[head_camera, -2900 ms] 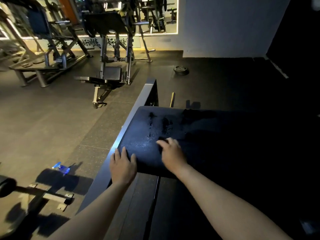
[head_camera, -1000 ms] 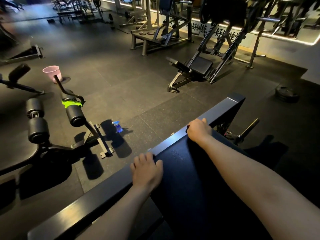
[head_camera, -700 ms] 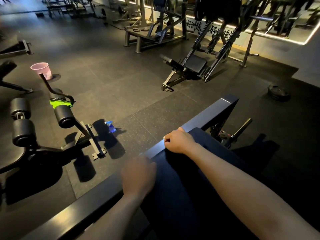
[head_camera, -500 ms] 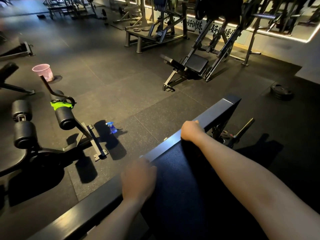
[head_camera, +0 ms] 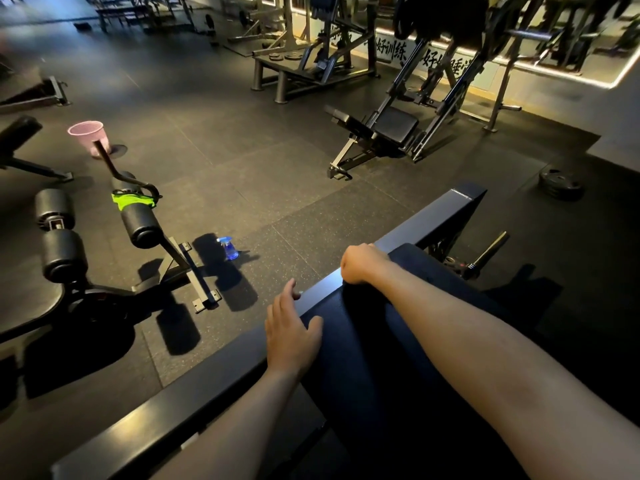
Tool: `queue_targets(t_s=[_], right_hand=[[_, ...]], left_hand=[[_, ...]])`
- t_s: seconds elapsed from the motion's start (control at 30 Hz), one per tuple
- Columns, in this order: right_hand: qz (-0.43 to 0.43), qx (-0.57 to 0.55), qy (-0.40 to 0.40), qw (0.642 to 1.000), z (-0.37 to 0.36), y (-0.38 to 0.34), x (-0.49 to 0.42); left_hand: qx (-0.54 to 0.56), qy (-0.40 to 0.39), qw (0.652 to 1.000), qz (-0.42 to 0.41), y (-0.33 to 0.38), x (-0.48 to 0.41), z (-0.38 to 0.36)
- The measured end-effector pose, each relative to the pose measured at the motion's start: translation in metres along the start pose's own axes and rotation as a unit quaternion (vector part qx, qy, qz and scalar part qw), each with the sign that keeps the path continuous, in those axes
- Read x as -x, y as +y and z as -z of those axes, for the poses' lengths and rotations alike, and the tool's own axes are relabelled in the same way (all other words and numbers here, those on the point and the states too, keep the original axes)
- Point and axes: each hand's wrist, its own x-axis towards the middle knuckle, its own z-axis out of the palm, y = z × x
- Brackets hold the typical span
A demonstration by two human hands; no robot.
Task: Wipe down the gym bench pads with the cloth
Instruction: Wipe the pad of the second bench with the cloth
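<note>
both hands at the left edge of the dark pad [head_camera: 398, 358]

my left hand [head_camera: 291, 336] lies flat, grip wide, across the frame rail [head_camera: 207, 375]; my right hand [head_camera: 362, 263] is curled at the pad's edge, cloth not visible, grip contents unclear; blue spray bottle [head_camera: 230, 249] on the floor.

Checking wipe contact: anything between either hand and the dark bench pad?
Nothing visible. The right hand is curled against the far edge of the dark padded bench pad, beside the grey metal frame rail. The left hand lies flat across rail and pad edge. No cloth can be made out.
</note>
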Motion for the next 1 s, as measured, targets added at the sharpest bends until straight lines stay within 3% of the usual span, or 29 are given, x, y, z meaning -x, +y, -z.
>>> queue_targets(t_s=[0.1,0.2,0.3,0.37,0.47,0.63,0.8,0.9,1.0], right_hand=[[0.077,-0.028,-0.027,0.996,-0.013,-0.047,0.025],[0.151,-0.038,0.009,0.988,-0.030,-0.083,0.055],[0.163,-0.121,0.009,0.979,-0.033,-0.080,0.066],[0.163,-0.183,0.010,0.970,-0.032,-0.072,0.075],[0.161,-0.230,0.082,0.956,-0.038,-0.062,0.094],[0.077,-0.198,0.225,0.951,-0.047,0.001,0.092],[-0.118,-0.198,0.300,0.926,-0.051,0.115,0.097],[-0.192,-0.197,0.263,0.925,-0.052,0.140,0.112],[-0.173,-0.228,0.173,0.942,-0.052,0.128,0.128]], left_hand=[[0.030,-0.024,0.999,-0.004,-0.006,0.004,0.010],[0.069,-0.039,0.997,0.022,-0.012,0.012,0.016],[0.121,-0.039,0.990,0.057,-0.018,0.024,0.016],[0.100,-0.014,0.993,0.065,-0.016,0.027,0.016],[-0.008,-0.001,1.000,0.029,-0.006,0.024,0.013],[-0.149,-0.065,0.983,-0.083,0.023,0.015,0.000],[-0.219,-0.136,0.963,-0.076,0.045,0.003,-0.019],[-0.221,-0.149,0.960,-0.087,0.056,-0.002,-0.030],[-0.223,-0.151,0.959,-0.085,0.067,-0.010,-0.046]])
